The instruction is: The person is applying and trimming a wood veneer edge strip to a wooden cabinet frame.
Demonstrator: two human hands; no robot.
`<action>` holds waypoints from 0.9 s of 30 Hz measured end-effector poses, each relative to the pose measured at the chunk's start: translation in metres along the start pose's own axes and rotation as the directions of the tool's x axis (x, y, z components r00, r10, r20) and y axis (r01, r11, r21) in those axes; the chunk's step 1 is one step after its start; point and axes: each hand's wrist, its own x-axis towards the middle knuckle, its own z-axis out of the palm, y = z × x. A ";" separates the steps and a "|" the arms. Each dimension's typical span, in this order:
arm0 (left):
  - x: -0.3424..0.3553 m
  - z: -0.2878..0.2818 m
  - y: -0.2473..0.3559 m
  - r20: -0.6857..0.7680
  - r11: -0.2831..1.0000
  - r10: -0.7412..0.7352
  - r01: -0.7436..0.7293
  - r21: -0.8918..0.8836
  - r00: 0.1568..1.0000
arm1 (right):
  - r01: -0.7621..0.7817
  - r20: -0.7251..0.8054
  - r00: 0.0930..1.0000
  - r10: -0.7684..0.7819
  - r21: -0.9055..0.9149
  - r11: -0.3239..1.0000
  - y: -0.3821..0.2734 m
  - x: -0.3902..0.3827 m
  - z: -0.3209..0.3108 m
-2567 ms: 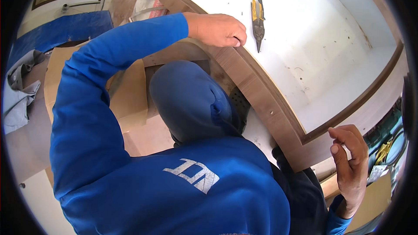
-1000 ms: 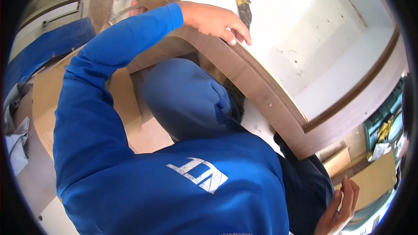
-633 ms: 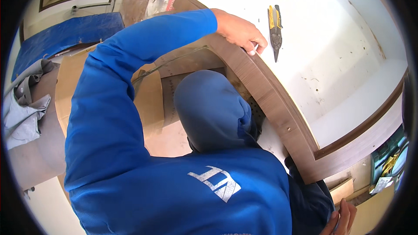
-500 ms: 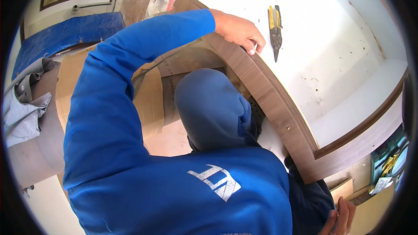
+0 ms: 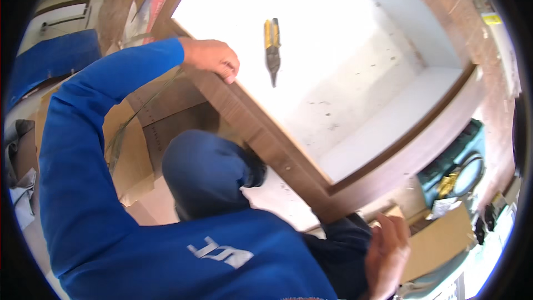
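Observation:
My left hand (image 5: 214, 60) lies over the brown wood-grain frame (image 5: 261, 125) of a white cabinet box. Its fingers are curled together at the inner edge; anything small between them is hidden. On the white panel (image 5: 338, 78) inside, beyond that hand, lie snips (image 5: 272, 50) with yellow and black handles, jaws toward me. My right hand (image 5: 388, 247) is raised at the lower right, beside the frame's near corner. Its fingers are bent and held together, slightly blurred, and I cannot make out what they hold.
A green toolbox (image 5: 452, 161) with a yellow-handled tool stands right of the frame, and an open cardboard box (image 5: 438, 241) is nearer. My bent knee (image 5: 202, 175) is beside the frame. Cardboard (image 5: 133, 150) and a blue panel (image 5: 55, 61) lie left. Dark debris dots the white panel.
My view has swung right, so the cabinet and snips appear farther left. My right hand has come up farther into sight. My left hand stays at the frame edge.

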 end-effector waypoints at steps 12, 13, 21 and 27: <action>0.004 0.084 0.207 -0.673 0.969 -0.208 0.244 -0.042 0.709 | -0.055 -0.109 0.990 0.089 0.284 0.957 0.014 -0.021 0.077; 0.006 0.105 0.260 -0.654 0.946 -0.297 0.120 -0.302 0.696 | 0.003 -0.143 0.988 0.049 0.341 0.940 0.015 -0.034 0.082; -0.231 0.176 0.492 -0.416 0.881 0.201 -0.349 -0.319 0.887 | -0.360 0.072 0.915 0.397 0.594 0.720 -0.014 -0.195 -0.030; -0.326 0.193 0.450 -0.294 0.992 0.128 -0.119 0.047 0.947 | -0.317 0.218 0.947 0.234 0.537 0.782 -0.027 -0.324 -0.131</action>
